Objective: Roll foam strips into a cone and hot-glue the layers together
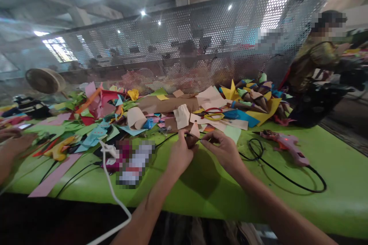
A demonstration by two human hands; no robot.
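Note:
Near the middle of the green-covered table [247,203], my left hand [183,152] is closed on a small brown and pale peach paper piece [194,131]. My right hand [220,147] is just to the right of it, thumb and fingertips pinched together by the piece's edge; whatever is between them is too small to make out. A pink glue gun [290,146] lies to the right with its black cable curling over the cover. Behind my hands are a crumpled cream paper [181,116] and yellow-handled scissors [214,115].
Coloured paper scraps [97,107] and finished-looking paper cones [253,97] line the back. At left lie a yellow glue gun [59,149], a white cable [110,187], a blurred phone-like object [136,164] and another person's hand [14,147]. A person [319,51] is at right.

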